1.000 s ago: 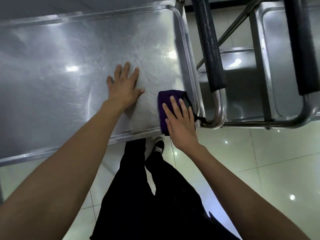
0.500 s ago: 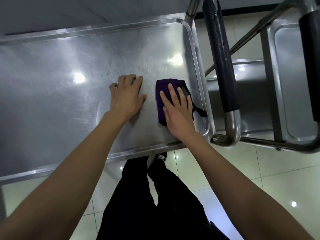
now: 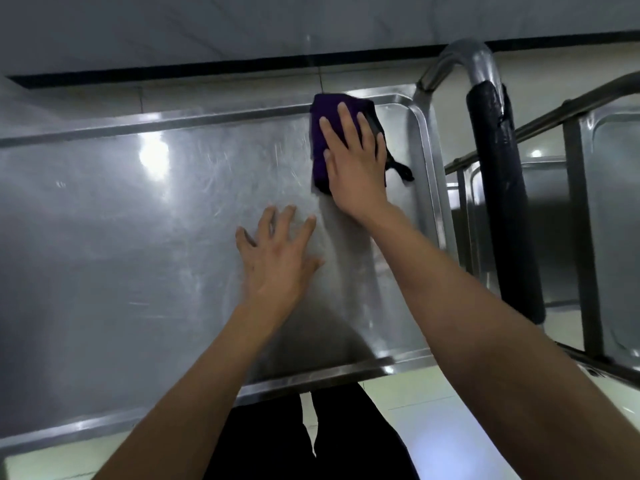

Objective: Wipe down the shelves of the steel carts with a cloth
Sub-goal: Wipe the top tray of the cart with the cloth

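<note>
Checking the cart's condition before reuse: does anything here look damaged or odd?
The black wrap on the cart handle looks torn, with a loose flap at its upper end. The steel shelf shows scuffs only. The purple cloth lies flat under the right hand.

The top shelf point(image 3: 121, 237) of the near cart spreads out in front of the person. The cloth point(image 3: 320, 140) lies on it at the far right corner, touching the far rim, with the right hand point(image 3: 353, 168) flat on top. The left hand point(image 3: 277, 258) rests on the shelf nearer and to the left (apart from the cloth). Right of the shelf stands the padded handle point(image 3: 502, 202), and beyond it a second cart point(image 3: 613, 220).
</note>
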Available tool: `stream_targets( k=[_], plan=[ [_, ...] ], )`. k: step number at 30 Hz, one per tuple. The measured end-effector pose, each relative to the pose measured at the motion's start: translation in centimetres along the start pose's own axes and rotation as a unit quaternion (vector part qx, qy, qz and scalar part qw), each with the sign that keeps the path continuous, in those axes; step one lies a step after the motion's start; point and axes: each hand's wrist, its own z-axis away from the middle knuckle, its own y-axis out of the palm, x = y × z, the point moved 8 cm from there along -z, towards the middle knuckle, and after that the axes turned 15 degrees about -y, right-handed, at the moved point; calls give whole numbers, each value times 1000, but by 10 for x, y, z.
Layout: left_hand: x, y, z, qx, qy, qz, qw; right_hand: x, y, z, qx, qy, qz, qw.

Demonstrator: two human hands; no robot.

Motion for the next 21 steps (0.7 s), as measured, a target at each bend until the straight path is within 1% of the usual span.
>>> stream_targets(
  k=[5, 10, 13, 17, 21],
  plan=[
    [4, 2, 1, 1, 10, -9, 1000, 1, -6, -29, -8, -9, 8, 1000],
    [15, 6, 7, 3, 31, -9, 999, 4, -3, -8, -1, -18, -6, 1000],
    [16, 11, 8, 11, 35, -19, 999, 7, 5, 28, 12, -24, -12, 1000],
    [14, 14, 8, 6, 31, -26, 999, 15, 18, 98, 23, -28, -2, 999],
    [14, 14, 9, 15, 23, 2, 1000, 30, 34, 171, 39, -33, 3, 999]
  ],
)
